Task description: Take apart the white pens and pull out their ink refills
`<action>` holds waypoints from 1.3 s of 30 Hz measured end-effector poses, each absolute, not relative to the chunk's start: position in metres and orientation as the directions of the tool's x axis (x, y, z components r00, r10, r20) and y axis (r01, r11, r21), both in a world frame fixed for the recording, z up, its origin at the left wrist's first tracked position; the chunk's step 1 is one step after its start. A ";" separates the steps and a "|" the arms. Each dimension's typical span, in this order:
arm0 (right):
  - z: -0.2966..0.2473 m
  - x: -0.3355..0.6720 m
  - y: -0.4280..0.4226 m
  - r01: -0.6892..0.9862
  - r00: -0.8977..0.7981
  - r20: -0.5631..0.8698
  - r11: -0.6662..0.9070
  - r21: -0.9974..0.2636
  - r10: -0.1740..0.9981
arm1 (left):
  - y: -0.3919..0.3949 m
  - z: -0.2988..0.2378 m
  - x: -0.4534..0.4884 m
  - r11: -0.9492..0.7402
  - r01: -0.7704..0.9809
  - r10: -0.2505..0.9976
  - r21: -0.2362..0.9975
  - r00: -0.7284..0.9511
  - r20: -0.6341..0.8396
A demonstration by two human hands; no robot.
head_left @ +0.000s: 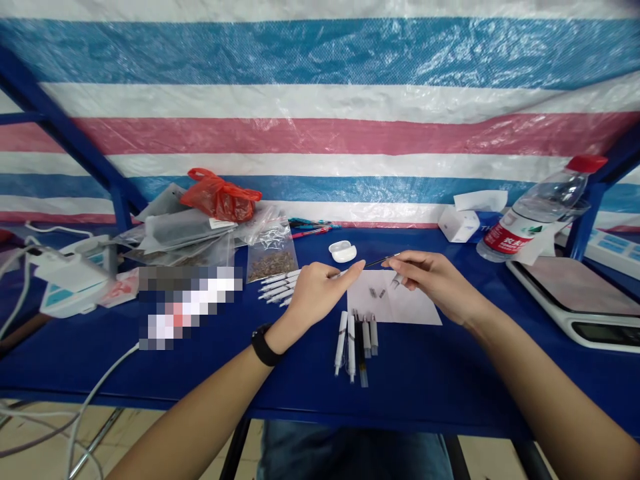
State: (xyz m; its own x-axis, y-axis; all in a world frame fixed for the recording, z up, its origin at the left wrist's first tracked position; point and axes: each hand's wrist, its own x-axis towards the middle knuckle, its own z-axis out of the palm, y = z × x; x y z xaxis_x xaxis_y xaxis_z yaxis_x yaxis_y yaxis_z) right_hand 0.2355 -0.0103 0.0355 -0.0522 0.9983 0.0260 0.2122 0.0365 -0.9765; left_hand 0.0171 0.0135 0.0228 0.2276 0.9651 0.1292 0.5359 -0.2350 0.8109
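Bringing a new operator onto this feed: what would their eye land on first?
The blue, white and pink striped tarpaulin fills the top of the view, behind the blue table. At centre, the left hand and right hand meet above a white sheet of paper, the right pinching a thin dark rod. A red plastic bag stands out at the far left.

1. Striped blue, white and red woven tarpaulin [320,100] hangs behind the blue surface [150,380].
2. Red plastic bag [220,197] rests on grey packets [185,227], back left.
3. White earbud case [343,251] sits back centre.
4. Tissue box [459,223] stands back right, beside a tilted, red-capped water bottle [533,210].
5. Digital scale [575,287] occupies the right edge.
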 end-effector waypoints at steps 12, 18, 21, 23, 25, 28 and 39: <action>0.030 0.225 -0.009 0.107 0.101 0.146 0.135 -0.985 0.984 | 0.010 0.018 0.023 -0.271 0.556 0.927 0.786 0.372 0.056; 0.045 0.246 -0.007 0.198 0.225 0.164 0.120 -0.973 0.961 | -0.008 0.028 0.003 -0.416 0.676 0.882 0.609 0.463 0.089; 0.044 0.238 -0.014 0.305 0.009 0.033 0.028 -0.952 0.999 | -0.031 0.025 -0.010 -0.303 0.770 0.932 0.562 0.362 0.006; 0.041 0.225 -0.021 0.356 -0.160 -0.053 0.008 -0.934 0.986 | -0.046 0.021 -0.015 -0.237 0.822 0.943 0.519 0.323 -0.081; 0.035 0.212 -0.028 0.385 -0.269 -0.104 0.008 -0.923 0.957 | -0.056 0.016 -0.018 -0.220 0.844 0.947 0.489 0.306 -0.102; 0.027 0.198 -0.034 0.445 -0.315 -0.112 0.042 -0.894 0.942 | -0.062 0.009 -0.017 -0.276 0.818 0.941 0.505 0.338 -0.033; 0.035 0.221 -0.031 0.590 -0.338 -0.120 0.111 -0.799 0.933 | -0.071 0.001 -0.022 -0.362 0.689 0.927 0.628 0.334 0.169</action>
